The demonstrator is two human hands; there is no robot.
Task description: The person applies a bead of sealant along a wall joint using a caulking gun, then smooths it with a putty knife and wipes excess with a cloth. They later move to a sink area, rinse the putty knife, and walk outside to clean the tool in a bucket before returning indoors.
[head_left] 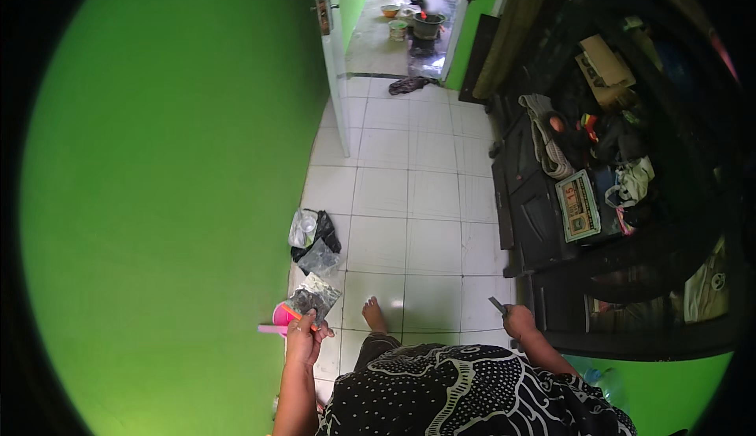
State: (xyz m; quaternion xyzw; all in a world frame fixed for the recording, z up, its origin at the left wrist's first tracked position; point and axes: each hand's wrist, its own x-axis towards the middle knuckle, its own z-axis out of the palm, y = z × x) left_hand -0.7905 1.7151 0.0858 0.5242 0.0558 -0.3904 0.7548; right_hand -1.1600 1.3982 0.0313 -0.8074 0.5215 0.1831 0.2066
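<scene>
From the head camera, looking straight down, the left hand (303,333) sits at about seven o'clock in the picture, close against the bright green wall (173,184). Its fingers are closed around a flat grey trowel board (315,298) — a square, mottled slab smeared with dark grey and pale patches, tilted so one corner points up toward twelve o'clock. A thin orange stick (295,315) crosses the same grip, and just beneath the hand, at its eight o'clock, shows a pink scoop (277,319) with a short handle jutting left; whether the hand holds it or it lies on the floor cannot be told.

The right hand (517,322) is at about five o'clock, well apart from the left, fist closed around a small grey blade (498,304) whose tip points up and left toward eleven o'clock.

Between the hands a bare foot (373,314) stands on the white tiled floor (409,200). At the board's twelve o'clock, near the wall's base, lies a heap of plastic bags (315,239) — clear and black. At three o'clock a dark cabinet (543,207) carries cloths, boxes and a framed calendar (577,205). At twelve o'clock a white door (335,58) stands open on a passage with buckets (425,22).
</scene>
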